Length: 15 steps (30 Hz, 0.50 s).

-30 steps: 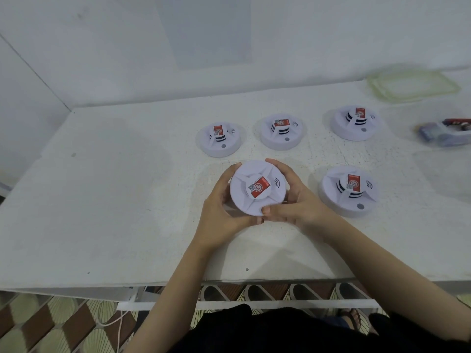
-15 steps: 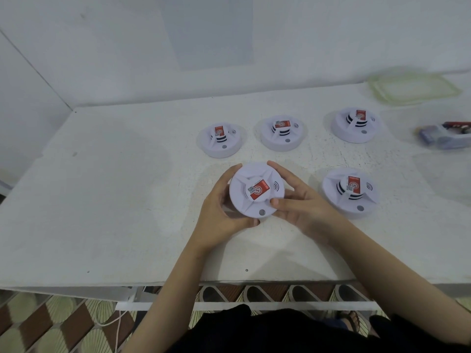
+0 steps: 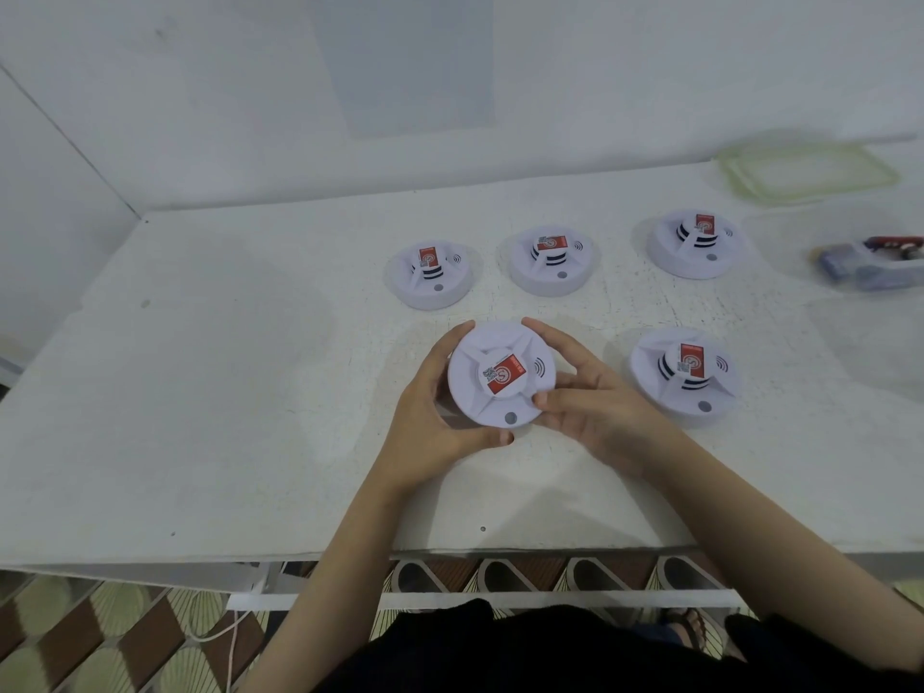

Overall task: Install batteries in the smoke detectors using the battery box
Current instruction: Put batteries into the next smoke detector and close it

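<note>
right hand further right of detector

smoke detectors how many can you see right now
5: the held detector between left hand and right hand; back-left detector, back-middle detector, back-right detector in a row behind; front-right detector beside the right hand. None looks hidden.

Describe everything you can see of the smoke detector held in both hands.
The held smoke detector is a round white disc, plastic-looking, with raised ribs radiating from a central hub. A red-and-white sticker covers the hub, curved signal marks sit beside it, and a small grey button lies near its near rim. It faces the camera, tilted, over the table. The left hand grips its left rim, the right hand its right side.
</note>
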### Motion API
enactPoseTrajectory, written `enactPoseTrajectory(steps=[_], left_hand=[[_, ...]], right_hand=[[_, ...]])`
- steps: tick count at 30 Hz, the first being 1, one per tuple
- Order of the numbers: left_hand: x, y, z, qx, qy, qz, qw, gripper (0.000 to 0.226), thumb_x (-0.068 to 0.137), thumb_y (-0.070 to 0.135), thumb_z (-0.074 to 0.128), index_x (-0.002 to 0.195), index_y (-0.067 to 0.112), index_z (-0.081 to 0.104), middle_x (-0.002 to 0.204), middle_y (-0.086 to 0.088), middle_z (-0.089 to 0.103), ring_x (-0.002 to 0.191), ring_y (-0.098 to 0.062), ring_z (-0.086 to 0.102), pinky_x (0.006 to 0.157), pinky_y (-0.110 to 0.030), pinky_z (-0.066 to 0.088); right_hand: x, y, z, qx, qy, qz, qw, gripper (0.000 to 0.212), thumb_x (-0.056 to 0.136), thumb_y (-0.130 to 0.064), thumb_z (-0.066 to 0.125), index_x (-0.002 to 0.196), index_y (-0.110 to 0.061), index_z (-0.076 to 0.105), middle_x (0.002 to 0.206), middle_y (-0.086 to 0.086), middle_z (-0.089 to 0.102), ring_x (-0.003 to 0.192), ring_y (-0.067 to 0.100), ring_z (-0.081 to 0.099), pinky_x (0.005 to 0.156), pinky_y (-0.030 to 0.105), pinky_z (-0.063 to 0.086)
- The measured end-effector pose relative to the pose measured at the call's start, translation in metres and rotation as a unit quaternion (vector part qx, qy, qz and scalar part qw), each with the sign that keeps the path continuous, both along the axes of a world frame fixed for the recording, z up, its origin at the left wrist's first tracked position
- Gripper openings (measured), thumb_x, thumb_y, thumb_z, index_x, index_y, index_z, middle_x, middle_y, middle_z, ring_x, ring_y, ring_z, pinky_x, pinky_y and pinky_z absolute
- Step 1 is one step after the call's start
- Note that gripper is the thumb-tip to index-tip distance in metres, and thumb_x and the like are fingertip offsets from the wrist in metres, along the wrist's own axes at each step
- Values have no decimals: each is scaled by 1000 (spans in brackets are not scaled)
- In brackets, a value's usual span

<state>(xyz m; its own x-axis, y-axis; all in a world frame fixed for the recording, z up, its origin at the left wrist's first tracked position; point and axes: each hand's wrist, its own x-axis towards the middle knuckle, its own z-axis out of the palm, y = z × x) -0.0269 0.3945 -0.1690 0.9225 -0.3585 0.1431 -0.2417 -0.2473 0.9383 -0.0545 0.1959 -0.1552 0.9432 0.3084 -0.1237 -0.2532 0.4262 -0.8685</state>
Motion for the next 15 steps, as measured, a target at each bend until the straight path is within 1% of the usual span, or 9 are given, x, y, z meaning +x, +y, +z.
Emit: enactPoseTrajectory(steps=[2,5,7,10,11,13,15], left_hand=[[0,0,0,-3,2,-3,1000,97,61,9,86,144,11,37,143,1,50,129,-9,50,100,-23,47],[0,0,1,-9,2,-8,1000,97,62,9,86,145,10,37,143,-1,50,129,-9,50,101,-23,47],[0,-1,1,-9,1,-12,1000,96,62,10,86,144,9,37,142,0,50,128,-7,50,99,-20,47],[0,0,1,-11,5,-17,1000,98,60,19,88,144,10,37,142,1,50,128,-8,50,97,-17,45],[0,0,1,-12,4,-18,1000,98,60,21,88,144,10,37,142,1,50,129,-8,50,98,-19,46],[0,0,1,-12,6,-18,1000,98,61,17,88,144,10,37,142,-1,51,130,-12,50,101,-24,47],[0,0,0,-11,4,-17,1000,98,61,16,87,145,10,37,143,-2,50,131,-14,50,102,-27,47]], right_hand=[[0,0,0,-4,0,-1,1000,73,75,7,58,139,-25,44,110,15,67,103,26,64,85,36,52],[0,0,0,-6,1,-1,1000,74,74,7,57,139,-25,44,108,14,67,102,26,64,86,37,52],[0,0,1,-7,4,-1,1000,74,73,8,57,138,-25,44,108,15,67,102,26,64,88,38,52],[-1,0,1,-11,6,0,1000,73,73,8,57,137,-26,46,109,17,66,102,28,63,92,41,52],[-1,-1,1,-12,6,1,1000,73,73,8,57,136,-27,47,110,18,65,103,28,63,93,42,51],[-1,-1,1,-13,8,3,1000,72,73,8,57,136,-27,47,112,18,64,103,29,63,93,42,51],[0,-1,1,-13,10,3,1000,73,73,8,57,135,-28,48,111,18,65,103,28,63,92,41,52]])
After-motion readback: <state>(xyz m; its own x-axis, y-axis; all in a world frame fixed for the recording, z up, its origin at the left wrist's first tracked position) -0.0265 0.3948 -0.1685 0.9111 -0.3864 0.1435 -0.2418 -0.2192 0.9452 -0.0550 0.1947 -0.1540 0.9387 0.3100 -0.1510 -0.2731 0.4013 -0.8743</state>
